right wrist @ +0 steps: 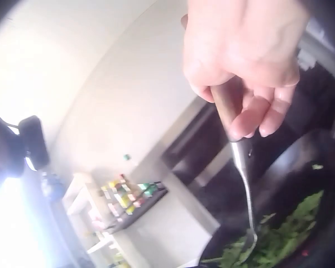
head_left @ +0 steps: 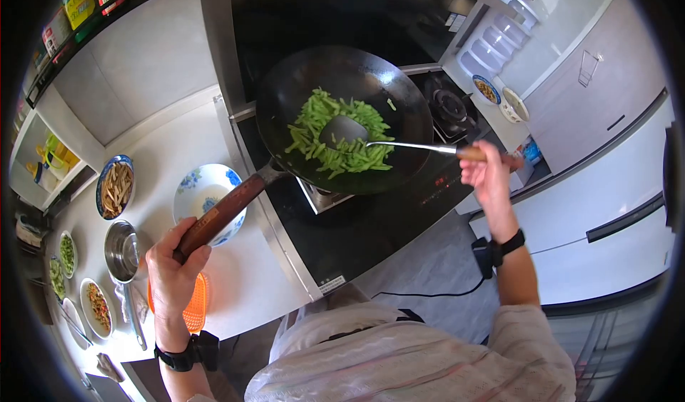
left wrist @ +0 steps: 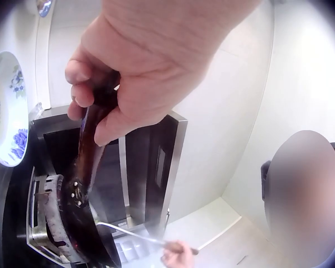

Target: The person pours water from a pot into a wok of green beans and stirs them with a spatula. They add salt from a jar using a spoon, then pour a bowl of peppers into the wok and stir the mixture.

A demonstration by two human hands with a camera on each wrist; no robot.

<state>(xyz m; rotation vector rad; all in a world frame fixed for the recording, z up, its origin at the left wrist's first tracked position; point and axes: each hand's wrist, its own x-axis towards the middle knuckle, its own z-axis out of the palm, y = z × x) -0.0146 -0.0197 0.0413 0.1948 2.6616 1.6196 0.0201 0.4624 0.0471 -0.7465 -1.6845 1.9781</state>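
Note:
A black wok [head_left: 285, 81] sits over the stove's near burner. My left hand [head_left: 171, 273] grips its long wooden handle [head_left: 227, 210], fingers wrapped round the end, as the left wrist view also shows. Chopped green vegetable strips [head_left: 360, 163] lie heaped in the middle of the wok. Among them rests the round bowl of a ladle [head_left: 344, 130], partly covered by strips. My right hand [head_left: 488, 177] holds the ladle's wooden grip at the right of the wok. In the right wrist view, thumb and fingers close about that grip [right wrist: 228, 109], above the metal shaft.
A blue-flowered white bowl [head_left: 187, 202] stands on the counter under the wok handle. Farther left are a plate of brown strips [head_left: 118, 186], a metal pot [head_left: 123, 248], an orange basket [head_left: 196, 309] and small dishes of chopped food. A second burner [head_left: 451, 108] lies right of the wok.

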